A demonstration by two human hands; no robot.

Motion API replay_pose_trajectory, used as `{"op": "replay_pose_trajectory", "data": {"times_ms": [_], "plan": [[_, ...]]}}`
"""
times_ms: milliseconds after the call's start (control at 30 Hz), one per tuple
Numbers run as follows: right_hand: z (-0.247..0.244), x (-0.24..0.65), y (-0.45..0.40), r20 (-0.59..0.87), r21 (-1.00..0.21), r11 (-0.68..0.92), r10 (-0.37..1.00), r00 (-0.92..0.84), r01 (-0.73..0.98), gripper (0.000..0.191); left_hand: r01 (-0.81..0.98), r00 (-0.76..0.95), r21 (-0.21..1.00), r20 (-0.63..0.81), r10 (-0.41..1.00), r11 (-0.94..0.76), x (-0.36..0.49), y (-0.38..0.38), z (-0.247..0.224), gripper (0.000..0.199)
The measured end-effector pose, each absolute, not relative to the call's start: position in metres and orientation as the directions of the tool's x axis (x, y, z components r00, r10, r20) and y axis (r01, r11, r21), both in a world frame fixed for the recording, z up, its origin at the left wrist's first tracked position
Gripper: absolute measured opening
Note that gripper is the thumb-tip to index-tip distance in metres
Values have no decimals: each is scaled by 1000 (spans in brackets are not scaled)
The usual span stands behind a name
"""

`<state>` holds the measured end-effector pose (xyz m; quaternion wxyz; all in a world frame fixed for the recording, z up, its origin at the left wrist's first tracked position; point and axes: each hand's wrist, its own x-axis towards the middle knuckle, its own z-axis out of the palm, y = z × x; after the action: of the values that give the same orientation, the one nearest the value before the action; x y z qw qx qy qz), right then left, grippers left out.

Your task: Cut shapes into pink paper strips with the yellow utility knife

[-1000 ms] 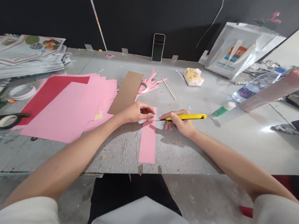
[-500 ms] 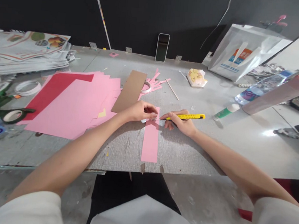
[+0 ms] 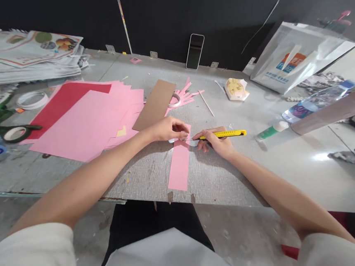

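A narrow pink paper strip (image 3: 179, 170) lies lengthwise on the grey table in front of me. Over its far part, my left hand (image 3: 173, 130) is closed, thumb and fingertips together on the paper; what they pinch is too small to make out. A small whitish piece (image 3: 171, 140) shows beside the strip under that hand. My right hand (image 3: 215, 142) is wrapped round a yellow utility knife (image 3: 231, 133), just right of the strip. Its thin blade points left across the paper towards my left fingertips.
Pink sheets (image 3: 78, 128), a red sheet (image 3: 68, 102) and scissors (image 3: 25, 130) lie left. Brown cardboard (image 3: 156, 104), a tape roll (image 3: 174, 100) and pink cut strips lie beyond my hands. A phone (image 3: 195, 51) leans at the back; a glue stick (image 3: 272, 131) and bottle (image 3: 317, 101) lie right.
The whole view has shifted slightly. Both hands keep nearly the same place at the strip, with the knife still in my right hand.
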<state>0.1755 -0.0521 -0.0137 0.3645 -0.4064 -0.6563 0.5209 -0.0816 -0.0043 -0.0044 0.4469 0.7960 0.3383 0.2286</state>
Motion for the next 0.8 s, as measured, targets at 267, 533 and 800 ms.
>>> {"op": "replay_pose_trajectory", "data": {"times_ms": [267, 533, 800], "plan": [[-14, 176, -49, 16, -989, 69, 929, -371, 130, 45, 344, 667, 864, 50, 743, -368, -81, -4, -4, 21], [-11, 175, -43, -27, -988, 28, 935, -353, 151, 40, 362, 655, 857, 46, 755, -367, -81, -4, -1, 18], [-9, 176, -32, -27, -984, 46, 917, -399, 174, 36, 350, 666, 857, 57, 744, -378, -81, -4, -1, 17]]}}
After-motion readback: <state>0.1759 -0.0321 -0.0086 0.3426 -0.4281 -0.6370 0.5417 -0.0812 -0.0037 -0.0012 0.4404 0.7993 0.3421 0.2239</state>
